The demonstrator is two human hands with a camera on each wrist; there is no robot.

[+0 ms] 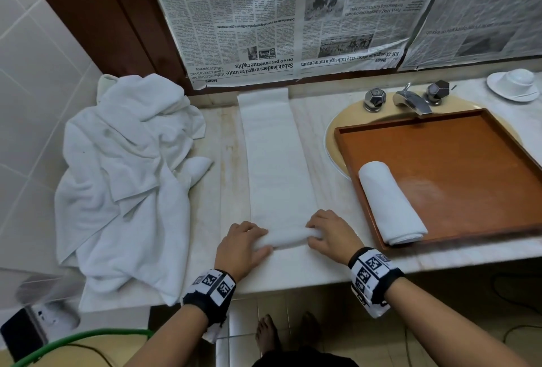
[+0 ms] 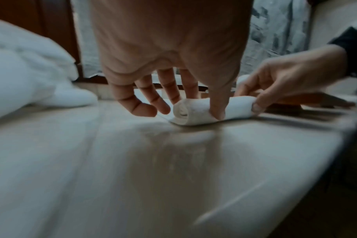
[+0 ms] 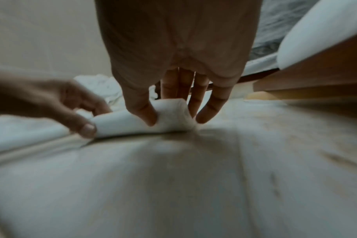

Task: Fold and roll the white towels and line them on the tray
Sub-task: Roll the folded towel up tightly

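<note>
My left hand [image 1: 245,245] has its thumb pressed against the near face of the roll and its fingers [image 2: 145,109] loosely curved over the far side, so it grips the left end of the folded towel [image 1: 278,161]. My right hand [image 1: 331,234] pinches the other end, thumb in front and fingers [image 3: 210,109] behind. The started roll [image 1: 286,238] lies across the near end of the strip, which runs away from me over the counter [image 1: 220,137] toward the newspaper [image 1: 264,14].

What worries me: if one hand pushes ahead of the other, the roll will cone and wander off the strip (the right end already looks a little more squashed than the left). A slack grip would leave a loose core that unwinds once lifted.

One finished roll [image 1: 391,205] sits at the near left of the tray [image 1: 469,120]; the pile of unfolded towels [image 1: 123,176] waits on my left.
</note>
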